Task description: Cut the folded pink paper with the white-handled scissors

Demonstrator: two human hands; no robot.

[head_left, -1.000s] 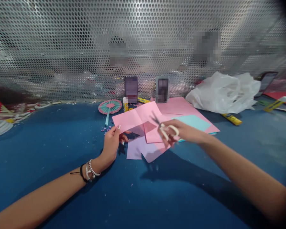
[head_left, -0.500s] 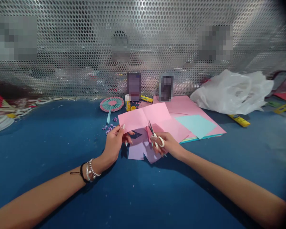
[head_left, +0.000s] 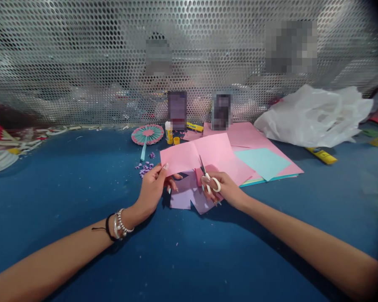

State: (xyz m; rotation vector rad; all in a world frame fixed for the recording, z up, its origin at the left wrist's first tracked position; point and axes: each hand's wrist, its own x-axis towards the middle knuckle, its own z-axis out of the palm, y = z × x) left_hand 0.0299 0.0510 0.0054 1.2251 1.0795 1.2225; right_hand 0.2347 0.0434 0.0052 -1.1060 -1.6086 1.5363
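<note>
My left hand (head_left: 156, 181) pinches the left end of a pink sheet of paper (head_left: 180, 157), which is held up off the table. In my right hand (head_left: 224, 188) is a pair of scissors (head_left: 209, 179) with white handles, its blades pointing up at the sheet's lower edge near a crease. Whether the blades are parted I cannot tell. A darker pink flap (head_left: 201, 177) hangs beside the scissors, partly covered by my fingers. Beneath both hands lie pieces of lilac paper (head_left: 182, 198) on the blue table (head_left: 176, 260).
Behind the hands are a paper rosette fan (head_left: 148, 135), a glue stick (head_left: 169, 133), its yellow cap (head_left: 176, 140) and purple scraps (head_left: 145, 168). To the right lie stacked coloured sheets (head_left: 264, 162), a white plastic bag (head_left: 315, 117) and a yellow cutter (head_left: 323, 155). Perforated metal (head_left: 113, 63) borders the back.
The pink sheet and the scissors have shifted slightly to the right, along with both hands. My grip on each is the same. The view has tilted a little.
</note>
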